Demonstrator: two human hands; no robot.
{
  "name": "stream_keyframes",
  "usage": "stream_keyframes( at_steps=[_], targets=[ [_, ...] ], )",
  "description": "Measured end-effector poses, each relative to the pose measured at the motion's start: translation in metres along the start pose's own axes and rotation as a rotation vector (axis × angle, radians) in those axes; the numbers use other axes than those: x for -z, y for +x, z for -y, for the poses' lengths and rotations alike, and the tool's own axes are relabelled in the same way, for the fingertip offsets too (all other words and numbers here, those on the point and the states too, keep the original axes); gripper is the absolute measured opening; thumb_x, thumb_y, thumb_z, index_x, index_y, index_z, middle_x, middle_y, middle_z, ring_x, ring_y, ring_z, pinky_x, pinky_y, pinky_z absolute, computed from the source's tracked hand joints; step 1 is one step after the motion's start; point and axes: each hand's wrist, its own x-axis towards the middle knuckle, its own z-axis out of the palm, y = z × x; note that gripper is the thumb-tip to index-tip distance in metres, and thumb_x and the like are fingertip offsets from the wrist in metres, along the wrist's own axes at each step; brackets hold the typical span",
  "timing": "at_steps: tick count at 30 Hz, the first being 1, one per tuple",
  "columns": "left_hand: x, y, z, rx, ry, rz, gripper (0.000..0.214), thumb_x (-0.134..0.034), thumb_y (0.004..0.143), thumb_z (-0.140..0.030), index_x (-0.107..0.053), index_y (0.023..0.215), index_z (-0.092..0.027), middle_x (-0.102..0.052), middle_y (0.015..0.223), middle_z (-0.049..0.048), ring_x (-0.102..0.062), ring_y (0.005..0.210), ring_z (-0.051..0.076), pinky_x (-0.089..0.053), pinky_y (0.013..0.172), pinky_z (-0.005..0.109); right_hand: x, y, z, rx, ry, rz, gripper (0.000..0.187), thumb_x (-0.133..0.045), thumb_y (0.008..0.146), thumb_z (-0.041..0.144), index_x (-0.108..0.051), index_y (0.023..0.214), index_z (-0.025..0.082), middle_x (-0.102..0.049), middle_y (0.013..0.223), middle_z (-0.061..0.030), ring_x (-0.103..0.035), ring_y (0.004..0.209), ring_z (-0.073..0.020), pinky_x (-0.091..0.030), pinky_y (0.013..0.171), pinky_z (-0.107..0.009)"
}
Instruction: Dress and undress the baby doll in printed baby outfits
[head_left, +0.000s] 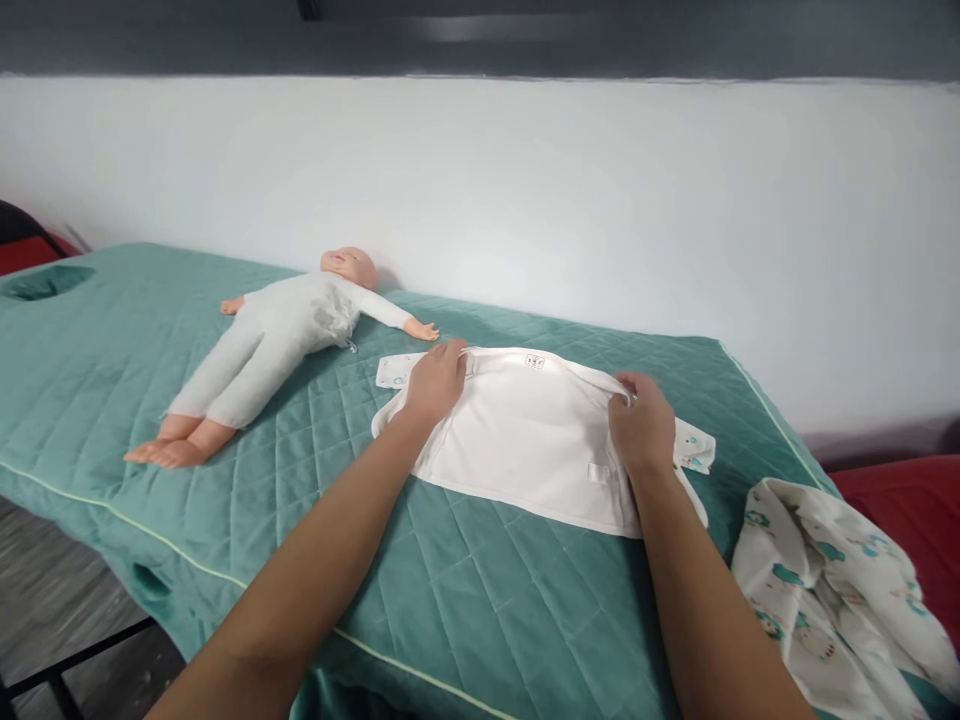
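Note:
A white baby shirt (529,430) lies spread out with its plain inner side and small neck label facing up. Its printed sleeves stick out at both sides. My left hand (441,380) pinches the shirt's upper edge near the left sleeve. On the other side, my right hand (643,420) has its fingers curled round the edge by the right sleeve. A baby doll (277,340) with a white cloth body lies on its back to the left, its outstretched hand close to my left hand.
A green quilted cover (480,600) lies under everything, against a white wall (525,200). At the lower right is a crumpled printed cloth (832,590), beside a red chair (907,510). The cover has a hole (46,282) at the far left.

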Motion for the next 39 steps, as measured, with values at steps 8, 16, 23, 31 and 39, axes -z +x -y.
stream_keyframes(
  at_steps=[8, 16, 23, 31, 39],
  targets=[
    [0.01, -0.018, -0.031, -0.319, -0.044, 0.0, 0.033, -0.039, 0.097, -0.015, -0.061, 0.121, -0.016, -0.064, 0.133, 0.0107, -0.057, 0.128, 0.023, -0.044, 0.111, 0.04, -0.004, -0.026, 0.033, 0.368, -0.057, 0.013, 0.042, -0.044, 0.09, 0.02, -0.058, 0.129, 0.017, -0.06, 0.135, -0.0149, -0.049, 0.13, -0.0296, -0.041, 0.111, -0.049],
    [-0.016, -0.025, -0.056, -0.318, 0.035, 0.364, 0.051, -0.03, 0.104, -0.036, -0.049, 0.141, -0.007, -0.044, 0.156, 0.0167, -0.036, 0.148, 0.026, -0.031, 0.122, 0.043, -0.042, -0.046, 0.05, 0.352, -0.228, 0.394, 0.059, -0.042, 0.097, 0.036, -0.045, 0.144, 0.0, -0.045, 0.152, -0.0242, -0.037, 0.145, -0.0333, -0.03, 0.119, -0.047],
    [-0.02, -0.015, -0.051, -0.137, 0.111, 0.343, 0.061, -0.028, 0.103, -0.045, -0.043, 0.148, -0.006, -0.041, 0.158, 0.0174, -0.035, 0.147, 0.03, -0.025, 0.124, 0.046, -0.046, -0.034, 0.044, 0.228, -0.372, 0.386, 0.068, -0.035, 0.1, 0.046, -0.038, 0.148, -0.003, -0.035, 0.158, -0.0258, -0.029, 0.149, -0.0334, -0.021, 0.122, -0.044],
    [-0.02, -0.018, -0.051, -0.031, 0.063, 0.181, 0.068, -0.038, 0.099, -0.045, -0.023, 0.159, -0.015, -0.045, 0.153, 0.0176, -0.042, 0.139, 0.036, -0.035, 0.114, 0.052, -0.046, -0.035, 0.038, 0.176, -0.307, 0.273, 0.074, -0.04, 0.096, 0.047, -0.029, 0.152, 0.0, -0.024, 0.161, -0.0304, -0.02, 0.15, -0.0415, -0.02, 0.118, -0.058],
    [-0.021, -0.016, -0.05, 0.003, 0.078, 0.223, 0.06, -0.033, 0.1, -0.044, -0.037, 0.153, -0.014, -0.049, 0.15, 0.0183, -0.043, 0.138, 0.035, -0.036, 0.113, 0.053, -0.047, -0.035, 0.037, 0.238, -0.358, 0.256, 0.067, -0.035, 0.097, 0.043, -0.038, 0.146, -0.002, -0.04, 0.151, -0.0321, -0.033, 0.144, -0.0409, -0.023, 0.117, -0.057]
  ],
)
